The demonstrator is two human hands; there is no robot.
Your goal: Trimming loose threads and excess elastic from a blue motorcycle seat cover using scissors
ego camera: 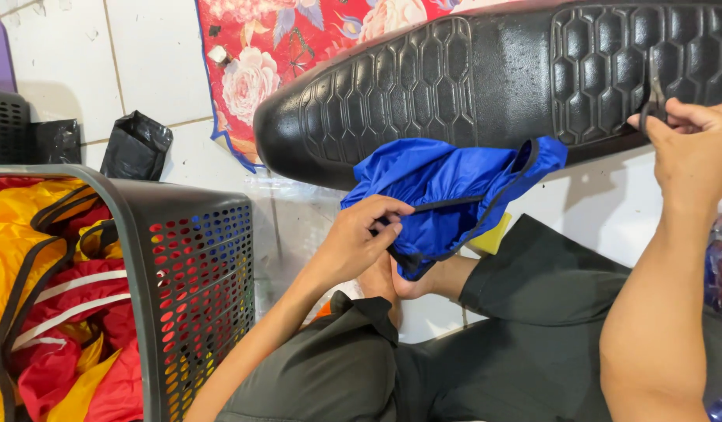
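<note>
My left hand (357,238) pinched the black hem of the blue cover (447,195), not yet stretched over the black seat (486,78) beyond. My right hand (689,144) gripped small snips (654,98). Basket (197,234) at left held many covers.

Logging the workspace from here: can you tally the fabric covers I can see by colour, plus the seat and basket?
Blue cover, pinched by the left hand: 1
Red and yellow covers in the basket: a tangled heap, cannot be counted apart
Black seat: 1
Grey basket: 1
Small tool in the right hand: 1
Total countable: 4
</note>
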